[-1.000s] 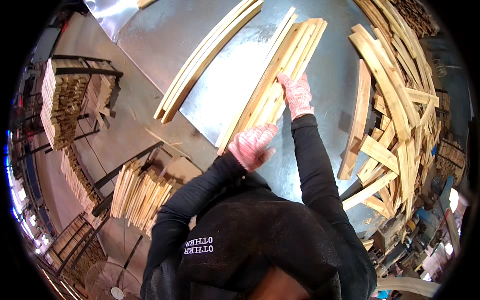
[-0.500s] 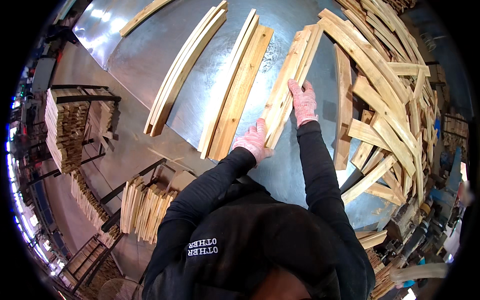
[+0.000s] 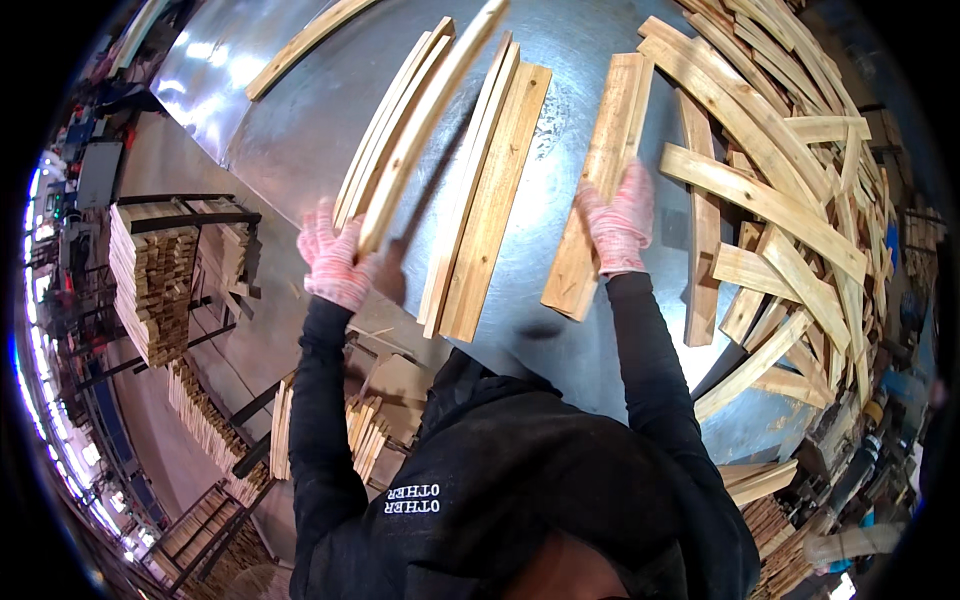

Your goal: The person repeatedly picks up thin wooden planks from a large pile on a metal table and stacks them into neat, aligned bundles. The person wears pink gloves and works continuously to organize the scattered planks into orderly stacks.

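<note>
My left hand [image 3: 335, 260], in a pink-and-white knit glove, grips the near end of a long wooden strip [image 3: 430, 130]. This strip is tilted up off the metal table, its shadow falling to its right, and it lies beside a group of standing strips [image 3: 385, 125] at the left. My right hand [image 3: 620, 218], gloved the same way, is closed around a wooden board [image 3: 598, 180] with another piece along its right edge. Between the hands rest a narrow strip pair [image 3: 468, 190] and a wider flat board [image 3: 500, 205].
A large loose heap of wooden boards [image 3: 780, 205] covers the table's right side. One single board [image 3: 703, 225] stands before it. A lone strip [image 3: 305, 48] lies at the far left of the metal table [image 3: 270, 150]. Racks of stacked wood [image 3: 155, 290] stand on the floor at left.
My left hand has moved left from the right-hand boards, carrying a strip to the left group. My right hand keeps its hold; its boards' near end has shifted slightly.
</note>
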The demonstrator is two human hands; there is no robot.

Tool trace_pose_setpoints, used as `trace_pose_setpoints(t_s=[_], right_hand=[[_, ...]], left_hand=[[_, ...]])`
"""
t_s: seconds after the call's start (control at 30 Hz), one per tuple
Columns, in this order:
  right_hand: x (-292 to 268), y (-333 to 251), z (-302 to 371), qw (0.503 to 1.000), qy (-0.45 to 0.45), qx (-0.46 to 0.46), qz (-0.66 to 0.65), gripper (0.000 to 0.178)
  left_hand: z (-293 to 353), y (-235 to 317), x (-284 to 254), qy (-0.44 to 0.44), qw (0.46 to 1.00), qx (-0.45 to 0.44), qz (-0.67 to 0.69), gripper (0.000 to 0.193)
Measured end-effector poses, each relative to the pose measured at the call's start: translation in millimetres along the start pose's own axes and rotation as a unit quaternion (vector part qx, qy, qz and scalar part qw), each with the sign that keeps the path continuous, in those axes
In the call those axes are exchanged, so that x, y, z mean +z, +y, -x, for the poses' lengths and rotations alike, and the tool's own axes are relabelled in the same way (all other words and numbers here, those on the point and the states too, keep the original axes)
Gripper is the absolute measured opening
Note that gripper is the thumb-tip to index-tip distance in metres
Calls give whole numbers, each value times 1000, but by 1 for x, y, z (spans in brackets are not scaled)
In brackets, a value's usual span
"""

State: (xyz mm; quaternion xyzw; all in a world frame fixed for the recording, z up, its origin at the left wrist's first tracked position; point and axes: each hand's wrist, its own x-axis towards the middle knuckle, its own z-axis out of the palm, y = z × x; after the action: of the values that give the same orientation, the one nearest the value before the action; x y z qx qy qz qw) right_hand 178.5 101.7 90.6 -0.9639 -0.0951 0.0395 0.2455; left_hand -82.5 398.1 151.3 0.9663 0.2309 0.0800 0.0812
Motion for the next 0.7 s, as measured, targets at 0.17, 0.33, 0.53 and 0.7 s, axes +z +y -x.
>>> trace_pose_setpoints(t_s=[0.17,0.33,0.53,0.7], right_hand=[[21,-11,19,982,-38,-5,187,107],[-10,-38,14,989,-70,125,-33,110],[-67,-45,-32,963,19,-240,-124,108],[-64,-188,-102,756,4,-655,-2,50]], left_hand=[[-25,-51,34,-102,968,-230,16,102],[-42,-47,19,-192,941,-280,-8,101],[-66,-102,4,-187,944,-270,-40,95],[-77,-124,-19,-204,941,-266,38,83]])
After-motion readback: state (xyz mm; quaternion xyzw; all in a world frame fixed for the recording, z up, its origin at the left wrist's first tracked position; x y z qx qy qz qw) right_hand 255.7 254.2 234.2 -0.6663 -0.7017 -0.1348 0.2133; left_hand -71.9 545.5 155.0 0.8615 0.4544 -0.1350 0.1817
